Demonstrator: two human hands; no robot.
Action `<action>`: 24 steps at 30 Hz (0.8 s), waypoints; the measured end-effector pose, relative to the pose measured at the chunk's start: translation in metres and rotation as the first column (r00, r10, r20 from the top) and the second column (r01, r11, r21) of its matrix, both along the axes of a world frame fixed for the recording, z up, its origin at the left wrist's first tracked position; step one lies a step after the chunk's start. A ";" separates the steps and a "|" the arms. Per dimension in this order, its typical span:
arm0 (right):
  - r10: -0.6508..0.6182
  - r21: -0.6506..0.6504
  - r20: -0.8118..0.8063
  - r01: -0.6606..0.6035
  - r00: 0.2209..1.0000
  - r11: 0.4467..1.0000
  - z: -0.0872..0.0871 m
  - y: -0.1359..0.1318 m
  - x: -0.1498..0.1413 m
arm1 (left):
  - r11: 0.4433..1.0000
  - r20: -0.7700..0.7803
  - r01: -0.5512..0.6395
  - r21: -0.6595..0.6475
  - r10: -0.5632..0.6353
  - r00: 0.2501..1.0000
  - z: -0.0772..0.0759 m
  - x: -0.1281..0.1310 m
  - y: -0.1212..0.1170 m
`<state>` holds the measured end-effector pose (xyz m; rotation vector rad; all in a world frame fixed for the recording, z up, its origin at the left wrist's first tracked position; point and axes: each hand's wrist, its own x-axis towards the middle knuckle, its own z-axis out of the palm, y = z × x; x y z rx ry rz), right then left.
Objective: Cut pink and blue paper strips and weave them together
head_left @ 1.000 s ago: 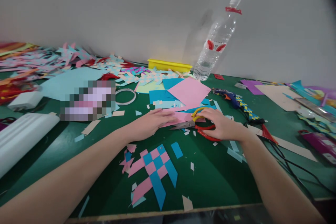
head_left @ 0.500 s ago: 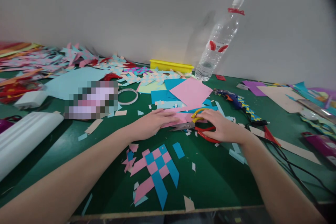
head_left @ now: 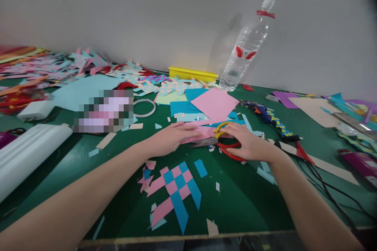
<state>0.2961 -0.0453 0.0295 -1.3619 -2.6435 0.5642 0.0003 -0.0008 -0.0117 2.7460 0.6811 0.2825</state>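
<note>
My right hand (head_left: 246,141) is closed around scissors (head_left: 228,147) with one yellow and one red handle loop. Their metal blades point left, along the lower edge of a folded-looking strip of pink paper (head_left: 200,132). On that strip lies my left hand (head_left: 168,137), its fingers laid together over the paper and its thumb mostly hidden. Nearer to me, a woven pink and blue paper fish (head_left: 178,183) rests flat, with a small eye dot and long strip ends. A small blue paper piece (head_left: 200,168) is beside it.
Pink square paper (head_left: 215,102) and blue sheets lie behind my hands. A tilted water bottle (head_left: 244,51) leans on the wall near a yellow holder (head_left: 193,74). Tape roll (head_left: 144,108) and paper strips (head_left: 32,66) are left; black cables (head_left: 321,182) are right. Scraps surround my hands.
</note>
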 end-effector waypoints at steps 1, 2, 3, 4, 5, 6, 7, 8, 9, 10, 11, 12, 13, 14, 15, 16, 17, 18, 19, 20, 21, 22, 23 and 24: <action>-0.006 0.002 0.004 0.006 1.000 1.000 0.000 0.000 -0.001 | 1.000 0.002 -0.003 -0.002 0.003 1.000 0.001 0.000 0.000; -0.013 0.007 0.008 0.013 1.000 1.000 -0.001 0.000 -0.002 | 1.000 0.001 -0.004 -0.004 0.004 1.000 0.001 0.000 -0.001; -0.018 0.010 0.011 0.018 1.000 1.000 -0.001 -0.001 -0.003 | 1.000 -0.001 -0.002 -0.005 0.002 1.000 0.002 0.000 -0.001; -0.023 0.012 0.014 0.022 1.000 1.000 -0.001 -0.001 -0.004 | 1.000 -0.005 0.000 -0.006 0.000 1.000 0.002 0.000 -0.001; -0.023 0.010 0.016 0.022 1.000 1.000 0.000 -0.001 -0.004 | 1.000 -0.009 0.001 -0.005 -0.001 1.000 0.003 0.000 -0.001; -0.019 0.006 0.020 0.018 1.000 1.000 0.000 -0.001 -0.004 | 1.000 -0.014 0.003 -0.005 -0.003 1.000 0.003 0.000 -0.001; -0.012 0.002 0.024 0.012 1.000 1.000 0.000 -0.001 -0.003 | 1.000 -0.017 0.005 -0.005 -0.005 1.000 0.003 0.000 -0.001; -0.004 0.001 0.028 0.004 1.000 1.000 0.000 -0.002 -0.003 | 1.000 -0.017 0.007 -0.006 -0.007 1.000 0.003 0.000 -0.001; 0.002 0.002 0.032 -0.002 0.999 1.000 0.000 -0.002 -0.002 | 1.000 -0.015 0.007 -0.006 -0.007 1.000 0.002 0.000 0.000; 0.005 0.005 0.034 -0.005 0.999 1.000 0.000 -0.002 -0.002 | 1.000 -0.013 0.006 -0.008 -0.006 1.000 0.002 0.000 0.000; 0.006 0.009 0.033 -0.006 0.999 1.000 0.000 -0.002 -0.001 | 1.000 -0.009 0.001 -0.011 -0.001 1.000 0.001 0.000 0.001; 0.005 0.012 0.029 -0.006 1.000 1.000 -0.001 -0.002 -0.001 | 1.000 -0.006 -0.005 -0.015 0.005 1.000 0.000 0.000 0.001; 0.005 0.013 0.023 -0.005 1.000 1.000 -0.001 -0.002 -0.001 | 1.000 -0.003 -0.010 -0.019 0.010 1.000 0.000 -0.001 0.001; 0.006 0.014 0.016 -0.006 1.000 1.000 -0.002 -0.002 -0.002 | 1.000 0.000 -0.012 -0.025 0.012 1.000 -0.001 -0.001 0.002; 0.008 0.016 0.007 -0.008 1.000 1.000 -0.002 -0.002 -0.002 | 0.999 0.006 -0.011 -0.034 0.011 1.000 -0.001 -0.001 0.002; 0.012 0.019 -0.002 -0.012 1.000 1.000 -0.001 -0.003 -0.002 | 0.999 0.017 -0.012 -0.043 0.013 1.000 -0.002 -0.001 0.002; 0.014 0.022 -0.010 -0.014 1.000 1.000 -0.001 -0.003 -0.002 | 0.998 0.028 -0.016 -0.054 0.018 0.999 -0.002 0.000 0.002; 0.014 0.025 -0.016 -0.014 1.000 1.000 0.000 -0.003 -0.001 | 0.998 0.041 -0.026 -0.065 0.028 0.999 -0.002 0.000 0.001; 0.009 0.027 -0.018 -0.009 1.000 1.000 0.001 -0.003 0.000 | 0.996 0.057 -0.043 -0.075 0.048 0.997 -0.001 0.000 0.001; 0.000 0.030 -0.018 0.000 1.000 1.000 0.002 -0.003 0.001 | 0.994 0.075 -0.062 -0.085 0.068 0.995 0.000 0.000 0.000; -0.011 0.032 -0.017 0.012 1.000 0.999 0.004 -0.003 0.002 | 0.993 0.100 -0.081 -0.091 0.090 0.991 0.001 0.000 -0.001; -0.024 0.033 -0.016 0.024 1.000 0.999 0.005 -0.003 0.003 | 0.990 0.126 -0.103 -0.093 0.114 0.985 0.003 0.000 -0.001; -0.034 0.035 -0.015 0.035 0.999 0.999 0.007 -0.003 0.005 | 0.988 0.156 -0.127 -0.092 0.141 0.978 0.005 -0.001 -0.001; -0.043 0.038 -0.015 0.043 0.999 0.998 0.008 -0.003 0.007 | 0.984 0.188 -0.155 -0.088 0.170 0.967 0.007 -0.002 -0.001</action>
